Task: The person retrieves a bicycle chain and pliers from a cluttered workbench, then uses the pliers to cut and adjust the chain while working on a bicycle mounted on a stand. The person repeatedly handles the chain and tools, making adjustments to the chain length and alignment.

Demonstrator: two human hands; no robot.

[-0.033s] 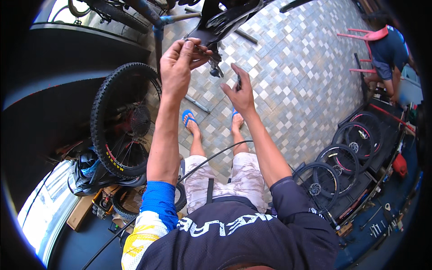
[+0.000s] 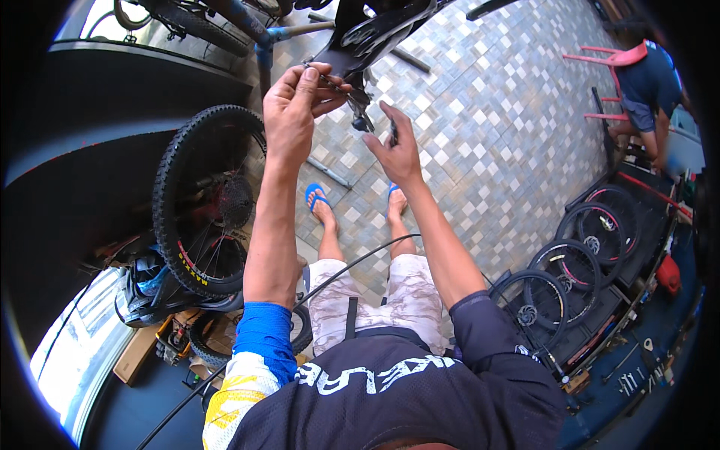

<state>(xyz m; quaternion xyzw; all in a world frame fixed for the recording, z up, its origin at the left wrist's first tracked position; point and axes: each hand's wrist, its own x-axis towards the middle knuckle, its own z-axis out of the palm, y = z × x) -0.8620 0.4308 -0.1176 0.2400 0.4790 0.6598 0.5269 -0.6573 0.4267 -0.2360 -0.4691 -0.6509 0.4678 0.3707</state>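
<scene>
My left hand (image 2: 291, 112) is closed in a pinch on a thin dark linked strip that looks like a bicycle chain (image 2: 334, 85), just below the black bike frame (image 2: 375, 37). Below the frame hangs a dark metal rear derailleur (image 2: 361, 112), between my two hands. On its right, my right hand (image 2: 400, 150) is curled around a small dark object (image 2: 394, 133), mostly hidden by the fingers, so its kind is unclear. Thumb and forefinger of that hand stand apart, the thumb tip close to the derailleur's lower end.
A blue stand (image 2: 262, 45) rises left of the frame. A knobby-tyred wheel (image 2: 202, 202) leans at left. Several wheels (image 2: 544, 307) lie on a dark rack at right, near hand tools (image 2: 630, 381). Far right, a person (image 2: 646, 90) bends beside a pink chair (image 2: 626, 57).
My right hand has shifted slightly up and left, bringing its thumb closer to the derailleur. The left hand has barely moved and keeps its pinch.
</scene>
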